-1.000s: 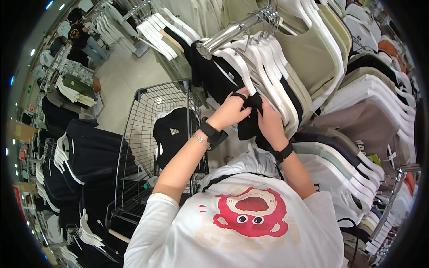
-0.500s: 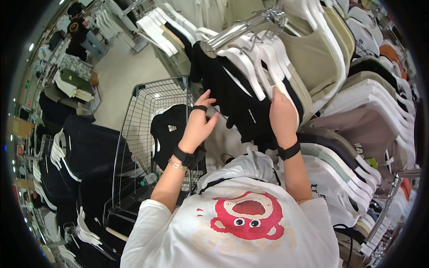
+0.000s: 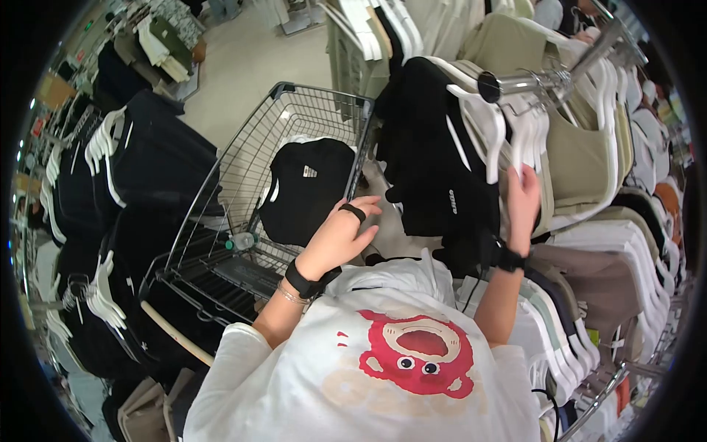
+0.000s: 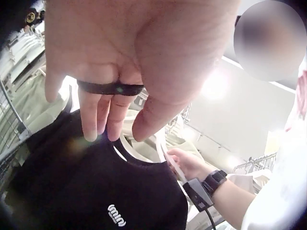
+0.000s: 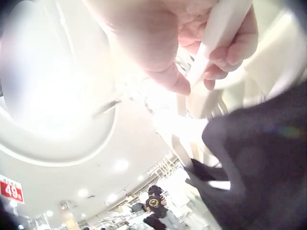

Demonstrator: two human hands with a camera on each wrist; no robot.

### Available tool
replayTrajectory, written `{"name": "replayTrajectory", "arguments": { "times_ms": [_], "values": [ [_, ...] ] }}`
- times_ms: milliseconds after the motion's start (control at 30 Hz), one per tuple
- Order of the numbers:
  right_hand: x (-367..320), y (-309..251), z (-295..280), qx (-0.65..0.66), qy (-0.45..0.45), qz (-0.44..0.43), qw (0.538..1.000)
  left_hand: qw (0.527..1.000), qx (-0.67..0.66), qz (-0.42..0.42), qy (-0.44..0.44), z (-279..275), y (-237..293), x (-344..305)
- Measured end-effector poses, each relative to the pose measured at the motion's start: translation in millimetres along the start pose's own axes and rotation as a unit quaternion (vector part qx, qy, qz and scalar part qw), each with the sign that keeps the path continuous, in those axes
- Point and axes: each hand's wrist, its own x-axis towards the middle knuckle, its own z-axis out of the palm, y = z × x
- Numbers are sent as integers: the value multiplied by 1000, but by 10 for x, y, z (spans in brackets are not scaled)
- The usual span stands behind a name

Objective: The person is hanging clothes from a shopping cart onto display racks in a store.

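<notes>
My right hand [image 3: 523,202] grips the end of a white hanger [image 5: 223,28], with the thumb on one side and curled fingers on the other in the right wrist view. Beside it, a black top [image 3: 423,155] with a small white print hangs at the front of the rack, a white hanger [image 3: 482,121] at its neckline. My left hand [image 3: 335,239] is held in the air by the cart's near side, fingers loosely extended and holding nothing. In the left wrist view, those fingers [image 4: 88,120] overlap the black top.
To the left stands a wire shopping cart [image 3: 254,96] with a folded black garment [image 3: 309,191] and a bottle [image 3: 241,241] in it. A metal rail [image 3: 530,82] juts out above the hangers. Racks of dark clothes [image 3: 158,158] line the left, and light garments [image 3: 582,155] crowd the right.
Both hands have let go of the black top's shoulder. The left hand has drawn back toward the cart; the right has taken a white hanger. The head view has shifted, moving rack and cart rightward.
</notes>
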Motion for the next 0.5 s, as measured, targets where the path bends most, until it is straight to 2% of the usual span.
{"name": "replayTrajectory", "arguments": {
  "times_ms": [67,133,167,200,233,267,300,333,400,433,467,500],
  "values": [
    [-161,-210,-339,-48,20,-29,998,1000,8,-12,13,-86,13,-70],
    [-351,-413,-804,-119,94,-57,987,999,-49,2,-2,-201,-50,-115],
    [-462,-599,-1101,-128,91,-16,987,999,-30,13,-6,-277,-53,-134],
    [-550,-556,-1453,-181,147,-57,971,999,-32,4,6,-330,-53,-169],
    [-695,-748,-1733,-197,143,-50,969,999,-25,19,18,-393,-61,-188],
    [-809,-687,-2202,-232,122,-42,964,999,-17,35,29,-455,-65,-214],
    [-980,-736,-2501,-274,157,-39,948,997,-20,35,71,-505,-59,-229],
    [-1106,-759,-2838,-242,128,-45,961,996,-18,30,84,-558,-55,-215],
    [-1414,-1423,-2574,-336,166,-33,927,992,-73,36,100,-655,-41,-187],
    [-1429,-1396,-2628,-303,157,-32,939,989,-69,45,122,-672,17,-157],
    [-1500,-1348,-2666,-270,150,-29,951,991,-86,48,91,-706,54,-161],
    [-1465,-1371,-2548,-224,99,-107,964,989,-93,64,97,-678,103,-131]
  ]
}}
